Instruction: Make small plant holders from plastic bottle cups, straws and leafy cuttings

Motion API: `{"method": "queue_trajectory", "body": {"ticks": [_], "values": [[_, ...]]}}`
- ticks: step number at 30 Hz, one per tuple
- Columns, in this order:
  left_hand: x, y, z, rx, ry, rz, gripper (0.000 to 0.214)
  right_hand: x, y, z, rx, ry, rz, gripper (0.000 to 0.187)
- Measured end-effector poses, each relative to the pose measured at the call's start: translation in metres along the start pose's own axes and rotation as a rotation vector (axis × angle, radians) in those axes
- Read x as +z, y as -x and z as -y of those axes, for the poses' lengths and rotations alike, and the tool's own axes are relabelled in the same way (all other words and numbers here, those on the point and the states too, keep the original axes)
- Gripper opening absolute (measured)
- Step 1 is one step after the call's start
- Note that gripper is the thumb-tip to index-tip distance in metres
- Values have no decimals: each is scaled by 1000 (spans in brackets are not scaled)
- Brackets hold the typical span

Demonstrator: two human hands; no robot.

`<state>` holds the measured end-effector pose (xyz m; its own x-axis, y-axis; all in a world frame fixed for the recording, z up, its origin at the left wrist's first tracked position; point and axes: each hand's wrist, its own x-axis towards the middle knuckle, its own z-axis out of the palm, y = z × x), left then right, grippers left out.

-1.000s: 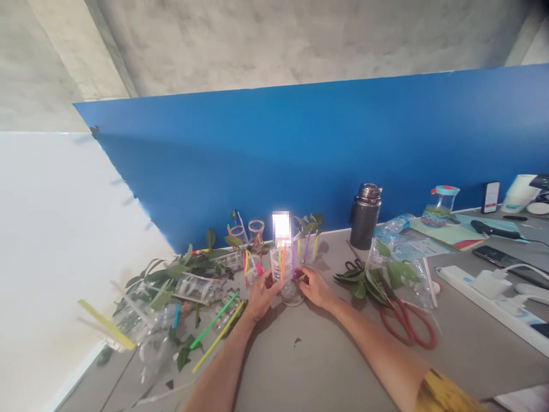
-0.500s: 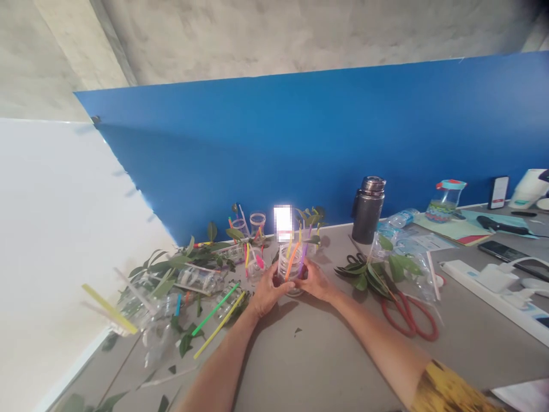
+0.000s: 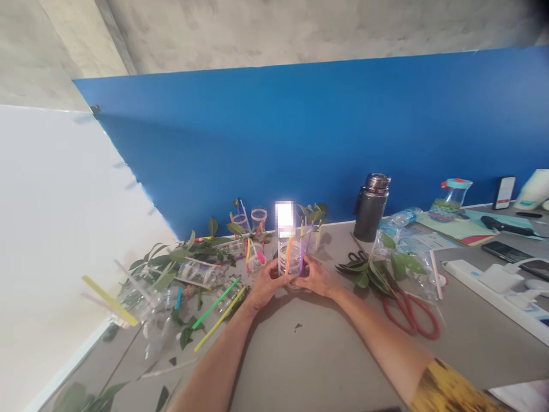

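Note:
Both hands are wrapped round a clear plastic cup (image 3: 290, 257) standing on the grey table. My left hand (image 3: 268, 284) closes on its left side and my right hand (image 3: 317, 277) on its right, thumbs near each other at the front. An orange straw (image 3: 289, 256) and a purple straw (image 3: 301, 254) stand upright along the cup. Just to the left is another clear cup (image 3: 256, 260) with coloured straws and a pink piece. Behind the held cup, leaves (image 3: 315, 214) and straws rise from a further cup. A blurred white patch hides what is directly behind.
At left lie leafy stems (image 3: 160, 260), clear plastic pieces, a green straw (image 3: 217, 303) and a yellow straw (image 3: 219, 319). To the right are red-handled scissors (image 3: 412, 315), cut leaves, a dark thermos (image 3: 372, 209), a water bottle (image 3: 448, 200) and a white power strip (image 3: 493, 292). A blue partition (image 3: 278, 131) stands behind.
The hands keep their hold on the cup, with the left fingers slightly shifted. The whole view has moved a little; the objects on the table stay put.

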<state>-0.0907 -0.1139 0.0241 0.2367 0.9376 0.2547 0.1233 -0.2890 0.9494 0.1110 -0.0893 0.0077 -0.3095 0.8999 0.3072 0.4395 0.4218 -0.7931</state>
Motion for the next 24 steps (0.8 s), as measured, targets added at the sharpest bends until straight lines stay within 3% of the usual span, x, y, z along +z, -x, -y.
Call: {"method": "queue_trajectory", "body": {"ticks": [6,10,13,17,24], "values": [[-7,-1,2,-49,162,71,49,-1,-4,-4,28,1,5,43],[-5,-2,8,-52,160,-20,56,1,-6,-6,43,78,-5,46],[-2,-2,10,-49,66,-72,48,2,-6,-7,18,130,2,48],[-1,-1,10,-45,-8,-80,41,0,-6,-4,-3,141,39,50],[-3,-4,13,-41,65,-116,34,-6,-4,-4,-1,85,52,48]]}}
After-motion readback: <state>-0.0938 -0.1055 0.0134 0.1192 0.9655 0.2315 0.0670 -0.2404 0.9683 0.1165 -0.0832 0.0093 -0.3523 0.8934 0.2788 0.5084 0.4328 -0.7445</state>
